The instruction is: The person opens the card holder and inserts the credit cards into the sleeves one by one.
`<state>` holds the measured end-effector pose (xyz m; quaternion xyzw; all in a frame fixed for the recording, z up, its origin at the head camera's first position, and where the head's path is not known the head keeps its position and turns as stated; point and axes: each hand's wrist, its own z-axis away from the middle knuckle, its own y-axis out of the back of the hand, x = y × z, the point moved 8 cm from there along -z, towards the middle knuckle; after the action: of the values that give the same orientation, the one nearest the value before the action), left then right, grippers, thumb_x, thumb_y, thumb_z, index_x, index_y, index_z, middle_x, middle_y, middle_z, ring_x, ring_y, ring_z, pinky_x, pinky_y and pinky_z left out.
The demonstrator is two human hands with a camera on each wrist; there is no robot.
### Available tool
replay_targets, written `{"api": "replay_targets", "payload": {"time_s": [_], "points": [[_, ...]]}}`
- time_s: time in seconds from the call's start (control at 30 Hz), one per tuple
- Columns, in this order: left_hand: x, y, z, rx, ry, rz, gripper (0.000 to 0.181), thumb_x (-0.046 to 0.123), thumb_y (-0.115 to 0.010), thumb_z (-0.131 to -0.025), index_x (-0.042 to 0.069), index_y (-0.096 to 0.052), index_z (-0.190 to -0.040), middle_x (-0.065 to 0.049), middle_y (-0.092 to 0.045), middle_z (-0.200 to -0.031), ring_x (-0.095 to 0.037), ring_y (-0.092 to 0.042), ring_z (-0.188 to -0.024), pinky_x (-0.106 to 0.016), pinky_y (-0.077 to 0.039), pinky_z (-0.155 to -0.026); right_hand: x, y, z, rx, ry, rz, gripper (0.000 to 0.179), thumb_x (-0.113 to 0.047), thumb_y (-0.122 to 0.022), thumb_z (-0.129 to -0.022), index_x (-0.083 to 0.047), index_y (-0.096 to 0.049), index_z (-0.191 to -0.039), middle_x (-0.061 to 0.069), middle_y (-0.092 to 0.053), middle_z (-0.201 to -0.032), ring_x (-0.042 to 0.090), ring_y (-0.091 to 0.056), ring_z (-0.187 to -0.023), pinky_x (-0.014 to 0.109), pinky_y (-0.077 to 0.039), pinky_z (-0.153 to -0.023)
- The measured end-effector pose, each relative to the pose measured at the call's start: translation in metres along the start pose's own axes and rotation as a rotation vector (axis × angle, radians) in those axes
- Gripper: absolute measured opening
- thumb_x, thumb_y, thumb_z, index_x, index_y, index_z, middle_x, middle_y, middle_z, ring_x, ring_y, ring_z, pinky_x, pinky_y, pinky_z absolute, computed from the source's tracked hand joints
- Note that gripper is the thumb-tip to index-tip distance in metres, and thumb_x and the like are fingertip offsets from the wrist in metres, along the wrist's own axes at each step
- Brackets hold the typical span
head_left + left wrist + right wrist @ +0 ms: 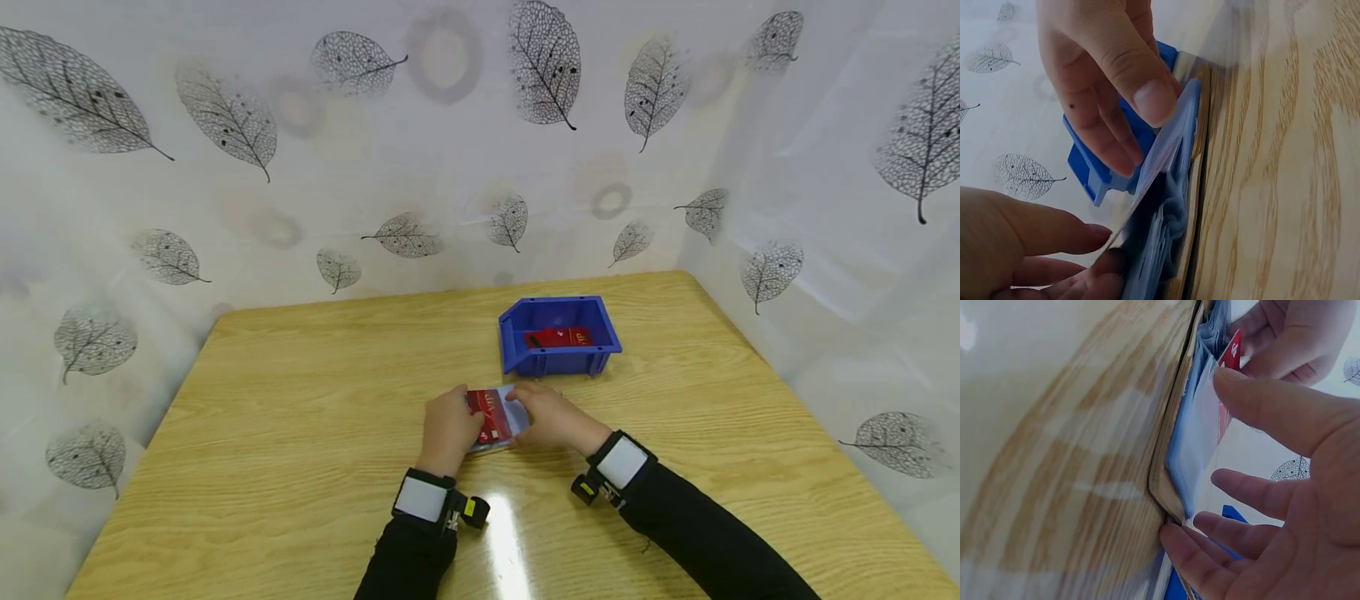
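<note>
One card (491,417) pinched in left hand (450,427), right hand (551,415) half-spread on sleeve (517,415), between side edges of table (300,433); may bend if forced aslant.

Your left forearm (411,550) runs nearly straight ahead, while your right forearm (705,525) slants in from the right. Your left hand (448,429) pinches, left thumb (1063,225) against left fingers (1105,281); your right hand (553,417) faces it nearby, right thumb (1275,406) apart from loosely spread right fingers (1263,492).

"VIP" shows upside down on the held card (493,416) and on the red card (557,337) in the blue bin (566,362)
</note>
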<state>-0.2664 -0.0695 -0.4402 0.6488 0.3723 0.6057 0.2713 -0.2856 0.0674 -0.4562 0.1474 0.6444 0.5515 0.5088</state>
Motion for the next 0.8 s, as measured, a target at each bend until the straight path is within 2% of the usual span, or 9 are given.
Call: {"api": "replay_targets", "payload": {"time_s": [0.1, 0.2, 0.27, 0.43, 0.57, 0.8], "points": [[0.005, -0.002, 0.001, 0.009, -0.019, 0.009, 0.047, 0.008, -0.075, -0.075, -0.01, -0.063, -0.117, -0.019, -0.069, -0.081, -0.03, -0.066, -0.073, -0.043, -0.053, -0.066, 0.002, -0.002, -0.001, -0.008, -0.002, 0.005, 0.066, -0.018, -0.085, -0.07, -0.003, -0.058, -0.128, 0.022, -0.045, -0.143, 0.042, -0.039, -0.133, 0.058, -0.032, -0.107], [0.009, -0.007, 0.002, -0.018, -0.014, 0.03, 0.05, 0.01, -0.074, -0.078, -0.009, -0.06, -0.122, -0.015, -0.067, -0.074, -0.027, -0.063, -0.065, -0.041, -0.05, -0.059, 0.002, -0.003, -0.002, -0.002, 0.014, 0.016, 0.067, -0.017, -0.086, -0.069, -0.004, -0.058, -0.128, 0.023, -0.045, -0.143, 0.043, -0.039, -0.133, 0.059, -0.032, -0.107], [0.012, -0.012, 0.004, -0.04, -0.024, 0.05, 0.051, 0.01, -0.072, -0.079, -0.009, -0.059, -0.124, -0.016, -0.067, -0.076, -0.027, -0.064, -0.066, -0.041, -0.051, -0.058, 0.003, -0.004, -0.002, 0.005, 0.023, 0.029, 0.067, -0.015, -0.085, -0.069, -0.003, -0.058, -0.128, 0.024, -0.045, -0.142, 0.043, -0.04, -0.132, 0.059, -0.033, -0.106], [0.02, -0.018, 0.008, -0.082, -0.048, 0.096, 0.054, 0.012, -0.07, -0.08, -0.009, -0.055, -0.127, -0.024, -0.069, -0.093, -0.033, -0.068, -0.08, -0.045, -0.055, -0.066, 0.003, -0.003, -0.003, 0.023, 0.016, 0.044, 0.065, -0.008, -0.084, -0.068, -0.001, -0.059, -0.128, 0.023, -0.047, -0.141, 0.042, -0.041, -0.131, 0.058, -0.034, -0.105], [0.023, -0.019, 0.009, -0.097, -0.055, 0.109, 0.054, 0.012, -0.068, -0.082, -0.008, -0.053, -0.13, -0.024, -0.069, -0.097, -0.033, -0.068, -0.081, -0.045, -0.055, -0.066, 0.003, -0.002, -0.005, 0.035, -0.005, 0.047, 0.066, -0.008, -0.083, -0.069, -0.001, -0.058, -0.129, 0.022, -0.048, -0.139, 0.041, -0.044, -0.129, 0.057, -0.036, -0.105], [0.021, -0.018, 0.011, -0.136, -0.094, 0.17, 0.051, 0.013, -0.07, -0.085, -0.008, -0.054, -0.129, -0.022, -0.068, -0.102, -0.031, -0.067, -0.087, -0.043, -0.055, -0.071, 0.002, -0.001, -0.007, 0.024, -0.023, 0.04, 0.086, -0.009, -0.087, -0.067, -0.002, -0.046, -0.141, 0.022, -0.04, -0.145, 0.045, -0.042, -0.128, 0.062, -0.035, -0.102]]}}
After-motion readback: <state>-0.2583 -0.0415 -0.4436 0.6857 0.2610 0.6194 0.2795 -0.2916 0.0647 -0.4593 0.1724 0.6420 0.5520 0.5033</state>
